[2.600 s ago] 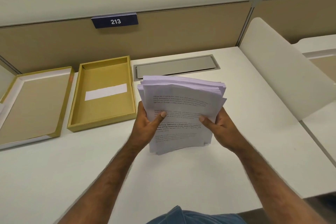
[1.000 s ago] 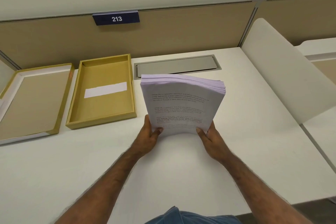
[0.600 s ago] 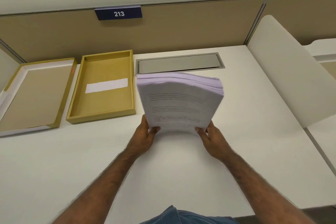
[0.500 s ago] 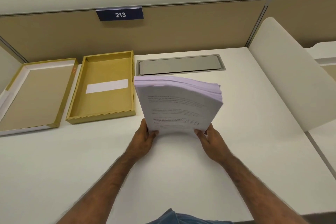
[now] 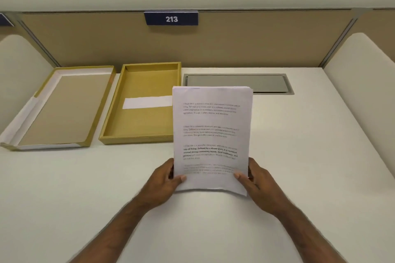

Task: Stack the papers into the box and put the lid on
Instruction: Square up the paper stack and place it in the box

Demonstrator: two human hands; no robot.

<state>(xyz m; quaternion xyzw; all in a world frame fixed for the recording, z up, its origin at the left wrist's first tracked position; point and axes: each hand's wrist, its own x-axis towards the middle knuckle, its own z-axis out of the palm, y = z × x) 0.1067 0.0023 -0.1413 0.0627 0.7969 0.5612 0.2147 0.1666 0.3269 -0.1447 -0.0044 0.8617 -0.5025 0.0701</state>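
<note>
You grip the papers (image 5: 211, 134) upright, left hand (image 5: 163, 181) and right hand (image 5: 257, 179) pinching the bottom corners, probably to square the edges. The box (image 5: 141, 134) lies open left of your left hand, its lid (image 5: 57, 111) further left.

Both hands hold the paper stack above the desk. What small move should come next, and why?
Probably carry the white printed paper stack leftward over the open mustard-yellow cardboard box and lower it flat. The left hand and right hand grip its lower corners, and the box holds only a white strip.

Printed paper stack (image 5: 211, 134) held upright, its left edge overlapping the open, empty yellow box (image 5: 139, 121); lid (image 5: 57, 109) lies inside-up just left of box.
</note>
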